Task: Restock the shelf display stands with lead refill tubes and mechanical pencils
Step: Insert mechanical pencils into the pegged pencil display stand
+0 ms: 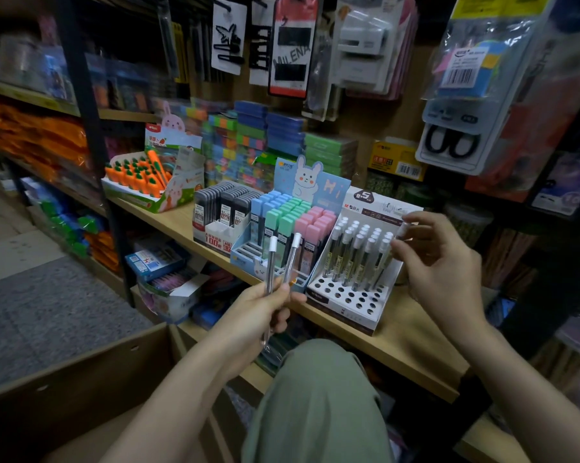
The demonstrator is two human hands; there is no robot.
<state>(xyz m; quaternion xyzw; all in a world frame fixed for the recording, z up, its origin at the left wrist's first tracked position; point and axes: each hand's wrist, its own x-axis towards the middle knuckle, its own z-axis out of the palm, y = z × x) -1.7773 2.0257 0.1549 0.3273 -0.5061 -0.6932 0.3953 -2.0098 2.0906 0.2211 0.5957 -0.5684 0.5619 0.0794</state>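
My left hand (265,310) grips two clear lead refill tubes (271,262) with white caps, held upright in front of the shelf. My right hand (438,259) pinches another white-capped tube (402,230) at its top, over the right side of the white display stand (348,297). That stand has rows of round holes; its back rows hold several upright tubes, its front rows are bare. Left of it stands a blue rabbit stand (248,253) with pastel blue, green and pink lead cases, then a box of grey lead cases (220,208).
A carrot-pen display (138,177) sits further left on the wooden shelf (405,342). Packs hang on the pegboard above. A brown cardboard box (91,389) stands at lower left, my knee in green trousers (318,396) below the shelf edge.
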